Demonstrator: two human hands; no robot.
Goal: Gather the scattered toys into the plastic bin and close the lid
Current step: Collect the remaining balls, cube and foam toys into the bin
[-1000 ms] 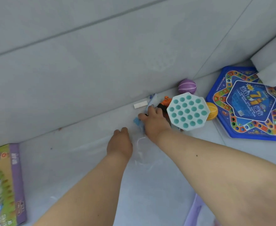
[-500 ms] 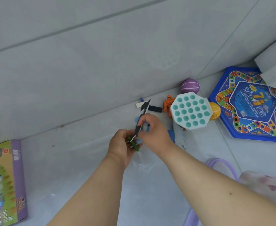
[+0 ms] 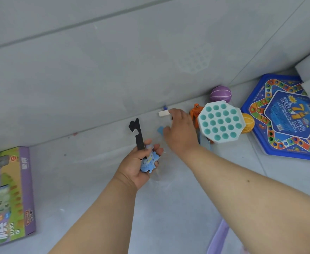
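Centre frame: left hand [image 3: 138,165] gripping black jagged puzzle piece [image 3: 137,133] and blue pieces [image 3: 149,163]; right hand [image 3: 179,131], fingers extended, touching white block [image 3: 164,113] just above; plastic bin unseen.

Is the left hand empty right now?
No, the left hand grips a black jagged flat piece that sticks up from it and some pale blue pieces.

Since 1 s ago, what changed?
The left hand came off the floor and now grips the black piece and blue pieces. The right hand let go of the black piece and reached back toward the white block. Pop toy, balls, orange figure, and board stayed put.
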